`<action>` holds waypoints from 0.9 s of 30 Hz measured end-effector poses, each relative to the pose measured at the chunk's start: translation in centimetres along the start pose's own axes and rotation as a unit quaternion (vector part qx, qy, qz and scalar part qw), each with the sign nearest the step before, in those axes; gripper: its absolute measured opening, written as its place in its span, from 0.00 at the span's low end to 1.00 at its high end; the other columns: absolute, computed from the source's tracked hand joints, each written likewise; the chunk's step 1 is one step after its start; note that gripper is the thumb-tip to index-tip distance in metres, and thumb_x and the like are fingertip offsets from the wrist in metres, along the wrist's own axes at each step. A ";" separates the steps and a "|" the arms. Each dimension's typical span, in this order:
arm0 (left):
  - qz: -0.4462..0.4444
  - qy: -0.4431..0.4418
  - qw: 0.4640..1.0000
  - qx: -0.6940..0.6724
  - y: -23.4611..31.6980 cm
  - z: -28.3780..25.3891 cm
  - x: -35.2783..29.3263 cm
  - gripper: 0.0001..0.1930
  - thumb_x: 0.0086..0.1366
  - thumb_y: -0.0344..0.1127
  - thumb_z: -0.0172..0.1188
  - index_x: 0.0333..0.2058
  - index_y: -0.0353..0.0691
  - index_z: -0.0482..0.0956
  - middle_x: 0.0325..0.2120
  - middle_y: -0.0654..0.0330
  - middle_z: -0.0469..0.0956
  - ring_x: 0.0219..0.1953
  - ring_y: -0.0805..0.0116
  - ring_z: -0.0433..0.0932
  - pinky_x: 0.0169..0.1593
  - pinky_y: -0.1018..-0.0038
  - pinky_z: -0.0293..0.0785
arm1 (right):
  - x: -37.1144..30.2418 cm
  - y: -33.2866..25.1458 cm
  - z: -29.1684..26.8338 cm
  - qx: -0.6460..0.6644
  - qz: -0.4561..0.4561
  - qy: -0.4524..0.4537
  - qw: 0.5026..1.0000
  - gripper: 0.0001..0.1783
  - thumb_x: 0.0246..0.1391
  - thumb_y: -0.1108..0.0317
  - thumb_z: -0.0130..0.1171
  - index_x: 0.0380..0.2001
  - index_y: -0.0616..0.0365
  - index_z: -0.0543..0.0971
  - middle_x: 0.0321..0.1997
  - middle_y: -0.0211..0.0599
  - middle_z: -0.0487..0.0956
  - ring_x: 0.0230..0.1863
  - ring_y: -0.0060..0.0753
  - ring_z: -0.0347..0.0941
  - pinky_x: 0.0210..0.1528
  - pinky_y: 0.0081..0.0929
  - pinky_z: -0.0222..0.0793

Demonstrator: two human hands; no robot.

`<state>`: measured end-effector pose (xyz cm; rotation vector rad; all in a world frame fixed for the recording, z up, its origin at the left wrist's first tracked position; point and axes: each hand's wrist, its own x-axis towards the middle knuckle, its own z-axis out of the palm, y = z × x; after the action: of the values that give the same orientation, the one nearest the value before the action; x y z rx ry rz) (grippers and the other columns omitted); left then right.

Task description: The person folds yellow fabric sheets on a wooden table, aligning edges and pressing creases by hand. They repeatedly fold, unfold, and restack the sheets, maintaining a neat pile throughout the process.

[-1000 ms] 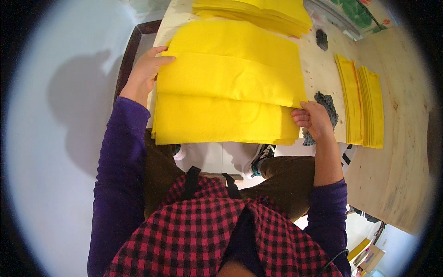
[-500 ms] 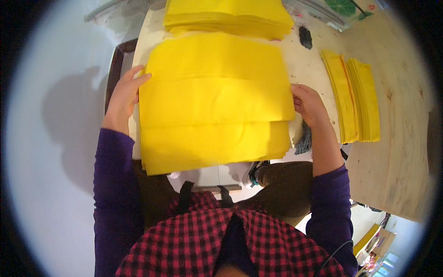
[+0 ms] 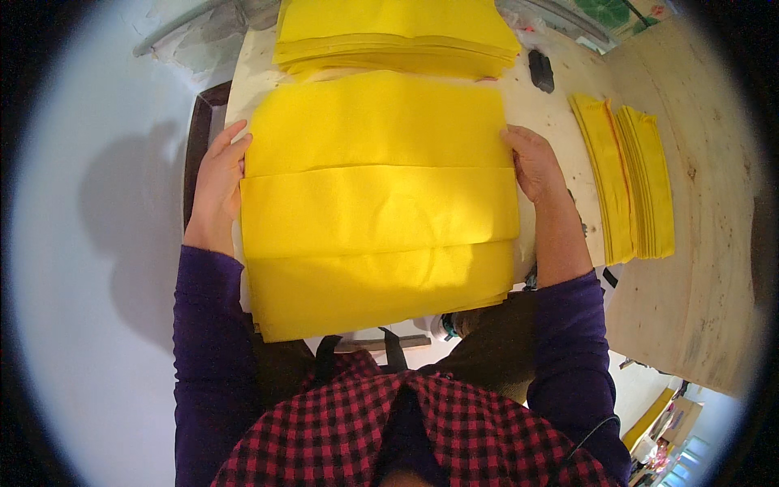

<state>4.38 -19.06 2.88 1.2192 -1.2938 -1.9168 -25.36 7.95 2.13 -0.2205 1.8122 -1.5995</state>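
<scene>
A pile of yellow cloth sheets (image 3: 380,207) lies in front of me, its near edge hanging past the table's near edge over my lap. The sheets overlap in steps, with two edges running across them. My left hand (image 3: 219,183) is closed at the pile's left edge, thumb on top and the other fingers partly hidden. At the right edge, near the upper corner, my right hand (image 3: 535,162) pinches the cloth between thumb and fingers. Just beyond it sits a thicker stack of yellow cloth (image 3: 398,36).
On the right lie two narrow folded yellow cloth bundles (image 3: 625,178), one with an orange edge. A small black block (image 3: 540,71) rests on the pale wooden table (image 3: 560,122). Left of the table is a white wall (image 3: 97,97). A wooden board (image 3: 690,243) extends at the right.
The top cloth has come toward me, its near edge now lower over my lap. My right hand has shifted slightly left and farther up the cloth's side.
</scene>
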 end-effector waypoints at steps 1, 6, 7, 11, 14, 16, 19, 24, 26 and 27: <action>0.003 -0.002 1.000 -0.003 -0.1 -0.1 0.1 0.22 0.66 0.28 0.50 0.59 0.34 0.63 0.51 0.50 0.72 0.50 0.62 0.74 0.52 0.73 0.71 | -0.1 -0.1 0.1 -0.005 -0.003 0.000 1.000 0.17 0.57 0.70 0.55 0.47 0.70 0.73 0.42 0.44 0.80 0.38 0.32 0.78 0.40 0.25 0.75; 0.018 -0.029 0.999 -0.031 -0.6 -0.5 0.3 0.22 0.66 0.26 0.50 0.59 0.33 0.63 0.50 0.51 0.73 0.49 0.62 0.75 0.52 0.72 0.72 | 0.0 0.1 0.2 -0.012 -0.063 -0.023 0.998 0.19 0.55 0.75 0.57 0.50 0.69 0.71 0.44 0.43 0.80 0.41 0.30 0.77 0.44 0.24 0.74; 0.025 -0.036 0.999 -0.024 -0.7 -0.5 0.3 0.22 0.66 0.26 0.49 0.59 0.33 0.63 0.51 0.51 0.72 0.50 0.63 0.74 0.53 0.72 0.71 | 0.1 0.3 0.3 -0.013 -0.077 -0.021 0.997 0.20 0.54 0.76 0.57 0.51 0.69 0.70 0.44 0.42 0.80 0.41 0.30 0.77 0.44 0.23 0.74; 0.026 -0.024 0.999 0.002 -0.7 -0.7 0.3 0.23 0.66 0.27 0.49 0.60 0.32 0.62 0.53 0.51 0.71 0.53 0.63 0.73 0.55 0.72 0.70 | 0.4 0.7 0.0 -0.017 -0.099 -0.022 0.995 0.21 0.53 0.78 0.58 0.52 0.67 0.70 0.44 0.42 0.80 0.41 0.29 0.77 0.44 0.23 0.74; 0.022 -0.015 1.000 0.003 -0.6 -0.4 -0.1 0.23 0.66 0.27 0.50 0.59 0.32 0.63 0.53 0.51 0.71 0.53 0.63 0.72 0.55 0.71 0.70 | 0.3 0.8 -0.2 -0.005 -0.104 -0.030 0.994 0.21 0.53 0.77 0.58 0.52 0.66 0.70 0.44 0.42 0.80 0.42 0.29 0.77 0.44 0.24 0.74; 0.019 -0.017 1.000 -0.014 -0.5 -0.2 -0.4 0.22 0.65 0.26 0.51 0.58 0.32 0.64 0.51 0.51 0.72 0.52 0.62 0.73 0.54 0.72 0.71 | 0.2 0.8 -0.3 0.009 -0.101 -0.049 0.994 0.22 0.54 0.77 0.57 0.53 0.66 0.69 0.45 0.43 0.79 0.42 0.29 0.77 0.44 0.24 0.74; 0.020 -0.019 0.999 -0.042 -0.5 0.0 -0.7 0.22 0.64 0.26 0.52 0.56 0.31 0.66 0.48 0.51 0.74 0.49 0.61 0.75 0.52 0.72 0.72 | 0.1 0.6 0.0 -0.033 -0.083 -0.008 0.996 0.23 0.55 0.77 0.56 0.55 0.66 0.68 0.46 0.43 0.79 0.42 0.31 0.77 0.44 0.24 0.74; 0.025 -0.017 0.998 -0.046 0.0 -0.3 -1.0 0.21 0.63 0.26 0.55 0.55 0.30 0.67 0.47 0.50 0.75 0.48 0.60 0.75 0.52 0.72 0.72 | -0.1 0.6 0.2 -0.047 -0.098 -0.008 0.994 0.23 0.56 0.77 0.54 0.55 0.67 0.67 0.47 0.44 0.78 0.43 0.32 0.77 0.45 0.25 0.74; 0.005 -0.012 0.998 -0.061 0.2 -0.5 -0.9 0.21 0.62 0.26 0.56 0.55 0.29 0.67 0.46 0.50 0.75 0.46 0.62 0.76 0.50 0.71 0.74 | 0.0 0.7 0.1 -0.035 -0.099 -0.016 0.994 0.22 0.57 0.76 0.53 0.55 0.67 0.67 0.47 0.44 0.78 0.43 0.32 0.77 0.45 0.26 0.74; 0.000 -0.009 0.998 -0.068 0.2 -0.5 -0.9 0.21 0.62 0.25 0.56 0.55 0.29 0.67 0.46 0.50 0.76 0.45 0.62 0.77 0.49 0.71 0.74 | 0.1 0.8 0.0 -0.024 -0.098 -0.024 0.995 0.22 0.57 0.76 0.53 0.55 0.67 0.67 0.47 0.44 0.78 0.43 0.32 0.77 0.45 0.26 0.74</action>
<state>5.23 -18.63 3.34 1.1345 -1.1512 -1.9859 -25.18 8.09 1.31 -0.4672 1.8402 -1.6681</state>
